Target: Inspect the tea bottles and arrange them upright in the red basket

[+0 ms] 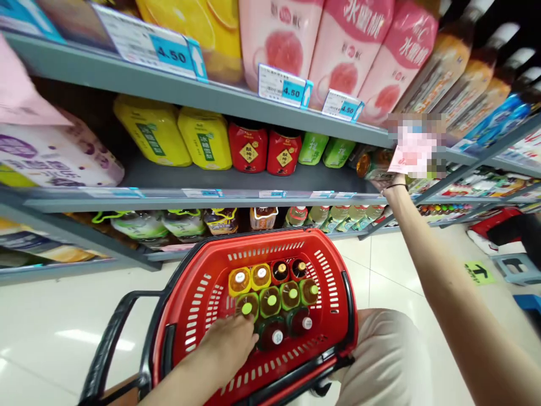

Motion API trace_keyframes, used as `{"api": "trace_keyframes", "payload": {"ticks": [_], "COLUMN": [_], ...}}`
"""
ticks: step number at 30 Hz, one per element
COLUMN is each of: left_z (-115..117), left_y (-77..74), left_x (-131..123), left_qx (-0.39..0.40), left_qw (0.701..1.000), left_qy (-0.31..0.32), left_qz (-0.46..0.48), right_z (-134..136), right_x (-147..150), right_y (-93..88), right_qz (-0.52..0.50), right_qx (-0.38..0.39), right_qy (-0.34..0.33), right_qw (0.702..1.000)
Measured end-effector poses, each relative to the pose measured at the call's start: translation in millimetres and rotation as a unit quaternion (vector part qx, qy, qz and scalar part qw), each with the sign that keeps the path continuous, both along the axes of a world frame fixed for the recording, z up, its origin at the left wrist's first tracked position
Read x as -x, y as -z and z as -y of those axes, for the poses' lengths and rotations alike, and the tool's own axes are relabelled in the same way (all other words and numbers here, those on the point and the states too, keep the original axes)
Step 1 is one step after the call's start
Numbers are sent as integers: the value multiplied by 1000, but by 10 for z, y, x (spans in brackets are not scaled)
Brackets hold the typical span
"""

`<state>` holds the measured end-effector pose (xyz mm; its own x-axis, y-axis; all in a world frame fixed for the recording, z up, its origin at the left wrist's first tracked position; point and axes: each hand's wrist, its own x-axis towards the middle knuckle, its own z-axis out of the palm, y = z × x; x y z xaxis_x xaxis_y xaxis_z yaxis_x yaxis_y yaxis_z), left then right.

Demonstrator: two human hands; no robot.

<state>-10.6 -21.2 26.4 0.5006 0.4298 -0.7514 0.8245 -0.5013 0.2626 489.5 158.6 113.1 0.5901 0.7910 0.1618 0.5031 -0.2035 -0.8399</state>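
Note:
My left hand point(232, 341) is inside the red shopping basket point(196, 265), its fingers curled downward. The fingertips are beside a bottle with a light green cap point(247, 308); what lies under the palm is hidden. Around it stand yellow bottles with white caps point(240, 277), dark red bottles point(280, 271) and dark green bottles point(276, 337). My right hand point(384, 185), a black band at its wrist, reaches onto the middle shelf. It grips a dark bottle point(375, 164) tilted there, and a pink tag point(412, 152) partly covers hand and bottle.
On the middle shelf point(169, 180) are yellow bottles point(152, 129), red bottles point(247, 148) and green bottles point(313, 148). Pink bottles point(342, 51) fill the shelf above. A black basket handle point(107, 344) sticks out at left. My knee point(384, 349) is beside the basket.

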Motion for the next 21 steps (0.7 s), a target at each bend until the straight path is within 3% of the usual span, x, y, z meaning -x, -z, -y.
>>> {"api": "trace_keyframes", "payload": {"ticks": [4, 8, 10, 11, 13, 15, 17, 21], "left_z": [-50, -46, -36, -33, -37, -50, -66, -72], "left_y": [-58, -76, -125, -156, -207, -217, -175, -16], "left_x": [22, 9, -16, -31, -56, -67, -58, -19], "left_qx": [-67, -150, -191, -205, -219, -214, -188, -157], "left_qw": [996, 969, 932, 911, 876, 866, 878, 894], "left_qy": [18, -5, -35, -43, -45, -34, -22, 3], "left_qz": [47, 196, 306, 356, 427, 451, 440, 419], "right_z": [403, 1002, 1341, 1505, 1792, 1997, 2115, 2198], "right_x": [580, 1365, 1824, 2053, 2468, 2791, 3001, 3124], "right_y": [-98, 34, 185, 266, 418, 545, 652, 808], "right_qz": [-100, -204, -433, -505, -576, -607, -631, -655], "right_qx": [27, 38, -10, -36, -18, 35, 80, 77], "right_qy": [5, 16, -1, -30, -81, -107, -115, -61], "right_qw": [995, 978, 901, 862, 813, 786, 763, 749]}}
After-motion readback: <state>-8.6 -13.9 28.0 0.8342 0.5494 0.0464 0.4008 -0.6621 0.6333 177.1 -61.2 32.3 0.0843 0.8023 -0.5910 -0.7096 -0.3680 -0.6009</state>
